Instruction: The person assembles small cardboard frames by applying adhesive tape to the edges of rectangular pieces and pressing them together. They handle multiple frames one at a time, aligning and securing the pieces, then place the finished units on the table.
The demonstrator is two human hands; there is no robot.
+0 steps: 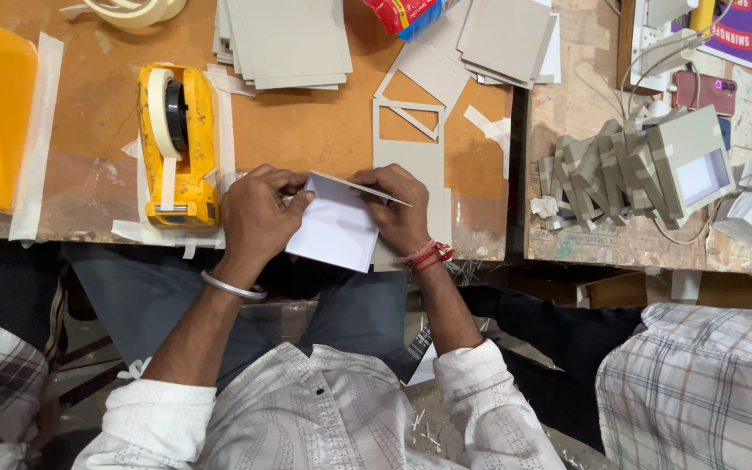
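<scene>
A: Where does the white card piece (337, 228) sit?

B: At the table's near edge, about midway along the brown table (306, 130), overhanging that edge toward the person's lap. It is a folded piece, white on the face turned up, with a thin grey flap rising along its far side.

A: And the hands?

B: The left hand (258, 213) grips the card's left far corner, its fingers (293, 187) curled together and pinched on the edge. The right hand (398, 209) closes on the right side, its fingers pressed together along the raised flap. Both are clamped on the card.

A: What lies near them?

B: Just left of the left hand stands a yellow tape dispenser (180, 144) with a roll of pale masking tape, close to the near edge. Beyond the right hand lies a grey cardboard offcut (415, 122) with window-shaped holes, flat on the table. Farther back, at the far edge, rests a stack of grey boards (285, 39).

A: And to the right?

B: A second table carries a row of folded grey boxes (620, 170), well apart from the hands. Another person's checked sleeve (698, 383) shows at the lower right.
</scene>
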